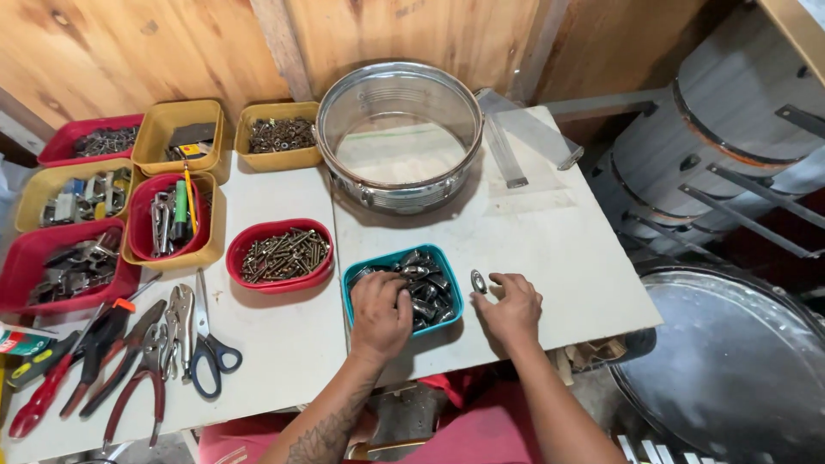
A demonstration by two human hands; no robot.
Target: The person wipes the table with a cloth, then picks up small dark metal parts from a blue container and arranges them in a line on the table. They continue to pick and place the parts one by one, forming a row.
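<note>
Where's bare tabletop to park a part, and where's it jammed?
Free: the white tabletop right of the teal tray of metal parts, below the shiny metal drum shell; also the strip between that shell and the yellow and red bins. Crowded: left edge, with bins and the pliers and scissors.

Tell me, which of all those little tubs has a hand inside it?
The teal tub of dark metal parts, the only blue-green one; the left hand reaches into it, while the red and yellow tubs sit untouched.
</note>
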